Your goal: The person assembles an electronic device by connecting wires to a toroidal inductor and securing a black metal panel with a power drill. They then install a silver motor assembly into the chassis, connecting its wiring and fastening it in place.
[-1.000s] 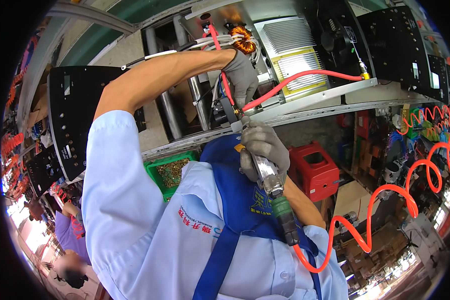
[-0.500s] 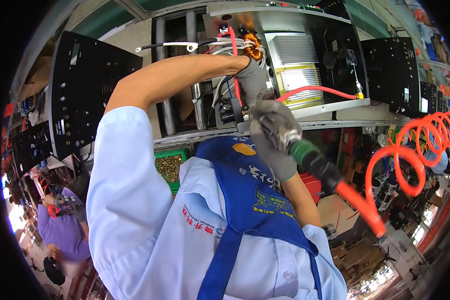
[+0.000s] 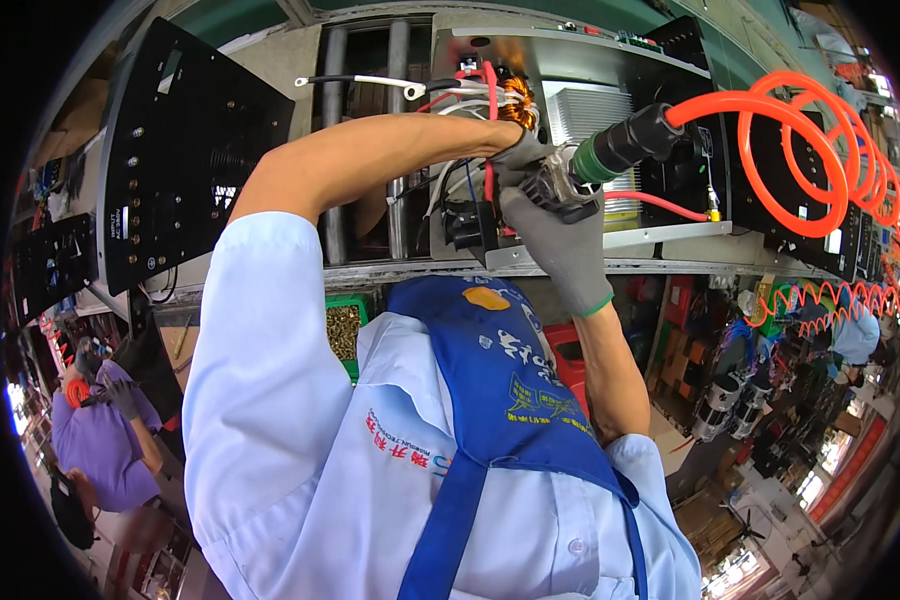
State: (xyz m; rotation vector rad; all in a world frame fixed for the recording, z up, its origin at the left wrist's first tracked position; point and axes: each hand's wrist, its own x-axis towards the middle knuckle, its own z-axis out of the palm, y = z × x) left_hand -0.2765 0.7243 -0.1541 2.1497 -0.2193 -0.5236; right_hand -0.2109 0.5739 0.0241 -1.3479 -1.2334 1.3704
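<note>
My right hand [image 3: 562,245], in a grey glove, is wrapped round the metal head of an air-powered driver [image 3: 620,147] with a green collar and black grip. The tool lies over an open metal chassis [image 3: 620,240], its grip pointing right and up. Close against the tool's head is my gloved left hand [image 3: 523,153], reaching in from the left; its fingers are hidden. Just beyond it sit a copper-wound coil [image 3: 519,103] and a red cable [image 3: 490,90]. White leads [image 3: 413,91] with ring terminals stick out leftward. A silver finned heatsink [image 3: 582,108] shows behind the tool.
An orange coiled hose [image 3: 820,215] loops at the right from the tool. Black panelled units [image 3: 175,180] stand along the line. Metal rollers [image 3: 398,75] run beside the chassis. Below the line edge is a green bin [image 3: 346,299] of small brass-coloured fasteners. Another person [image 3: 105,440] works at far left.
My right hand has swung the driver up and inward over the chassis, beside my left hand. The hose has risen with it. The tool now covers the left hand's fingers.
</note>
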